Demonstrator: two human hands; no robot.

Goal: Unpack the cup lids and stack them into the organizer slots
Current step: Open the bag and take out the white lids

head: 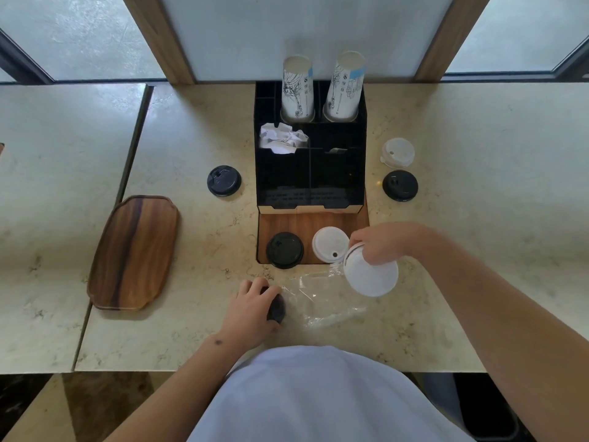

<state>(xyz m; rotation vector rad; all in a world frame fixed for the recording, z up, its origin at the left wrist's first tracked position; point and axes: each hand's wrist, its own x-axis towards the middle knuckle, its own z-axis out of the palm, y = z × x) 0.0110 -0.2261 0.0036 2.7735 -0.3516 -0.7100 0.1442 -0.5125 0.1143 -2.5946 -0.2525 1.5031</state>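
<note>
Cup lids lie scattered over the worktop (478, 129), and going from the left: a wooden tray (134, 253) sits well to the left of the person's left hand (251, 309), and a single black lid (223, 180) lies beyond that hand, just left of the black organizer (310, 173). The left hand's fingers (271, 291) curl over a dark stack of black lids (276, 309) at the mouth of a clear plastic bag (322, 301), which lies flat between the two hands. Beyond the fingers, on the organizer's wooden front shelf (357, 223), a black lid (284, 250) and a white lid (330, 244) sit side by side. The organizer holds crumpled white paper (282, 138) in one compartment and two tall stacks of paper cups (298, 87) in its back slots. The right hand (382, 242) grips a stack of white lids (369, 272), fingers closed round its upper end, the stack tilted above the bag's right end. Further right and beyond this hand, a white lid (398, 153) and a black lid (400, 186) rest near each other on the worktop
</note>
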